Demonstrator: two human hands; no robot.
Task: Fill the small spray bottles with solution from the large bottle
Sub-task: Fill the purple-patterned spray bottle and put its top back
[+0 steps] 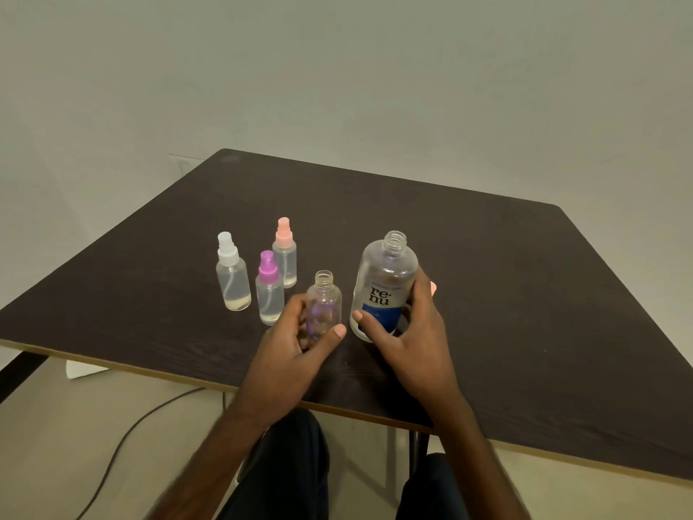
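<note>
A white-capped spray bottle [233,281], a purple-capped spray bottle [269,296] and a pink-capped spray bottle [284,257] stand on the table [506,279] at ten o'clock from the left hand [294,350]; its fingers curl round an uncapped small bottle [324,304]; at three o'clock the right hand [410,335] grips the uncapped large bottle [386,283], mouth up.

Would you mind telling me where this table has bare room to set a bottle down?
Bare: the table's whole right side beyond the large bottle, the far strip behind the pink-capped bottle, and the left corner beside the white-capped bottle. Crowded: the near middle, where the purple-capped bottle, the open small bottle, the left hand and right hand cluster.
</note>
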